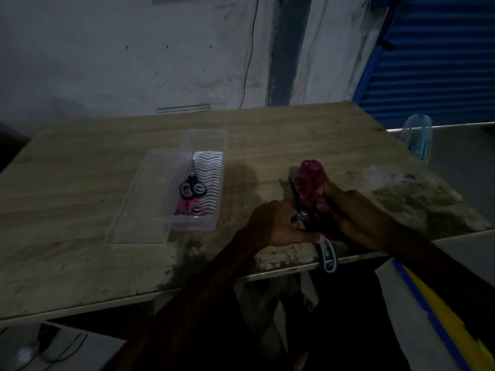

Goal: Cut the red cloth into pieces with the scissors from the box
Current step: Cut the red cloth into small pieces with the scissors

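Head view: dim; both hands meet near the table's (80, 188) front edge.
Right grip (356, 210): clenched round the bunched red cloth (310, 180), lifting it to the blade.
Left grip (273, 223): closed on the scissors (328, 258) near the pivot, probably steadying them; handle loops hang free.
Box (214, 145): open, spare pairs (192, 188) inside.

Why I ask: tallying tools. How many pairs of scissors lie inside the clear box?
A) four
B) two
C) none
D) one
B: a black-handled pair and a pink-handled pair lie in the clear box; the blue-handled pair is outside it.
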### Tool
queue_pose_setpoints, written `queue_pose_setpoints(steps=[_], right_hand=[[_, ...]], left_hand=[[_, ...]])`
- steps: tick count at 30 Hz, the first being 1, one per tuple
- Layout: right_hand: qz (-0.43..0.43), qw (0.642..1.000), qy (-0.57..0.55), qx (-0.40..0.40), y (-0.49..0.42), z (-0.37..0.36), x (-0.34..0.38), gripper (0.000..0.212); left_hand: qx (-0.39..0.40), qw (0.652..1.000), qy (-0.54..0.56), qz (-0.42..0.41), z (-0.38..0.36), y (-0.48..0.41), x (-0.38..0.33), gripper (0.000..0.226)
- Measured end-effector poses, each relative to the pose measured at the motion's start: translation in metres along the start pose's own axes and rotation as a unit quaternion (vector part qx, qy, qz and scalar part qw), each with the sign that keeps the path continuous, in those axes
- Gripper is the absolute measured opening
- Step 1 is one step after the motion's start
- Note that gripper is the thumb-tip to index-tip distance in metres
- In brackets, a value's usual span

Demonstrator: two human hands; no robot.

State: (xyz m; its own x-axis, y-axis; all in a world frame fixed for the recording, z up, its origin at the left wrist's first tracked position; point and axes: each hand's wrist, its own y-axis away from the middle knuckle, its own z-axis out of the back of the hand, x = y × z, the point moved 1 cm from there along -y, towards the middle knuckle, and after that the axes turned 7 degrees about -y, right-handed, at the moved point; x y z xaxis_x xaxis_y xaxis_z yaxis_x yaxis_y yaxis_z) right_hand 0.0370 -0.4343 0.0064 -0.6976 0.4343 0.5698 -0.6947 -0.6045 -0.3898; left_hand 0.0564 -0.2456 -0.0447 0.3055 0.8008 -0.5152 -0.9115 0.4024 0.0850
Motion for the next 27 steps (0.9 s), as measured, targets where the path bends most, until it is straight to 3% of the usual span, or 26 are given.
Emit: queue_pose_setpoints(steps=[4, 6, 9, 11, 14, 18, 22, 27], right_hand=[[0.043, 0.998, 0.045, 0.011, 0.017, -0.028, -0.007, 0.038], [-0.002, 0.999, 0.033, 0.007, 0.018, -0.022, -0.004, 0.030], [-0.044, 0.996, 0.074, 0.019, 0.010, -0.002, -0.002, 0.033], [-0.015, 0.994, 0.105, 0.018, 0.004, 0.008, 0.002, 0.041], [-0.014, 0.998, 0.064, -0.008, 0.012, -0.010, -0.003, 0.051], [-0.121, 0.991, -0.022, -0.049, 0.007, -0.005, -0.008, 0.023], [-0.135, 0.980, -0.060, -0.131, -0.008, 0.024, -0.002, 0.021], [-0.157, 0.986, 0.012, -0.047, -0.007, -0.004, 0.005, 0.032]], left_hand=[[-0.004, 1.000, -0.003, -0.001, 0.006, 0.005, -0.002, 0.054], [-0.007, 1.000, -0.020, -0.002, 0.005, 0.005, -0.004, 0.054], [0.000, 1.000, -0.028, -0.005, 0.004, 0.005, -0.008, 0.056], [-0.001, 1.000, -0.017, 0.003, 0.005, 0.005, -0.009, 0.056], [-0.010, 1.000, -0.026, -0.001, 0.005, 0.007, -0.009, 0.057], [-0.014, 0.999, -0.047, -0.006, 0.005, 0.008, -0.009, 0.060], [-0.022, 0.998, -0.053, -0.004, -0.003, 0.003, 0.000, 0.074], [-0.024, 0.998, -0.058, 0.004, 0.000, 0.007, -0.004, 0.074]])
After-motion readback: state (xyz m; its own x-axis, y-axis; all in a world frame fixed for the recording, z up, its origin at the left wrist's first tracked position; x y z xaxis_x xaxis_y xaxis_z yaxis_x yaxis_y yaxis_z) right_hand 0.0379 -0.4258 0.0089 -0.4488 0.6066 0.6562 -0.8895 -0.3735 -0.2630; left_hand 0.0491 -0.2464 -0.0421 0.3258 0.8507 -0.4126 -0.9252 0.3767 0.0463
